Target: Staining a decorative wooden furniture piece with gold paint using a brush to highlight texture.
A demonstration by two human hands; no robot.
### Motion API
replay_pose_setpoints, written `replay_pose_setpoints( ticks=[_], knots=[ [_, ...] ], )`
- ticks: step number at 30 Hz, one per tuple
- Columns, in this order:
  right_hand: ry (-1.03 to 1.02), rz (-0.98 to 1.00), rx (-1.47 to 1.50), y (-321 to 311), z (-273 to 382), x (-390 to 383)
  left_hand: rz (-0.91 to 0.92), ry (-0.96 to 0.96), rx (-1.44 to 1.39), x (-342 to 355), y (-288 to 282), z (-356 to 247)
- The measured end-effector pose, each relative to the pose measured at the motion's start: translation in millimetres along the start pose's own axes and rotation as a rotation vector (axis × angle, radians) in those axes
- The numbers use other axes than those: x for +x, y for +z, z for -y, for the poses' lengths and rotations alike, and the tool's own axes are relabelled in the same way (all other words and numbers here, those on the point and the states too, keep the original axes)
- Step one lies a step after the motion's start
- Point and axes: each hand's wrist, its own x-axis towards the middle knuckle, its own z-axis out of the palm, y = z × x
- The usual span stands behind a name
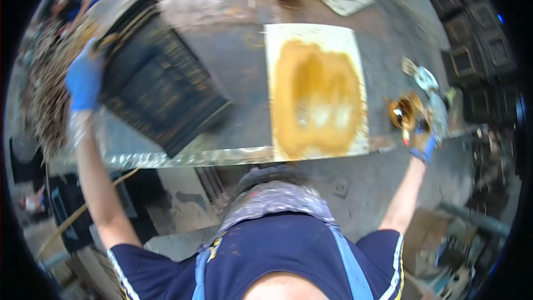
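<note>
The dark framed panel point(161, 86) slants over the left part of the bench point(233, 50), its lower corner by the front edge. From where I stand, the left hand point(84, 80) has its grip closed on the panel's outer side; a firm hold on that edge, fingers off the face, should serve best. The right hand point(423, 147) is by an amber container point(410, 111); its grip I can't make out. Between the 2 hands lies 1 stained white sheet point(317, 97), best cleared by the panel's corner.

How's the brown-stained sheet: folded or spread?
Spread. The sheet lies open on the table, its four corners apart and no fold visible.
</note>
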Motion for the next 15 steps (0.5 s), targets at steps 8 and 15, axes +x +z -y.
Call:
replay_pose_setpoints(
  ticks=[8,15],
  knots=[
    [-0.034,0.224,-0.265,115.6,-75.5,-43.6,0.04,-0.08,0.116,-12.5,-1.1,9.9],
    [0.446,0.353,0.041,177.0,-154.3,-55.5,-0.019,-0.098,0.128,-31.0,-24.7,-13.9]
  ],
)
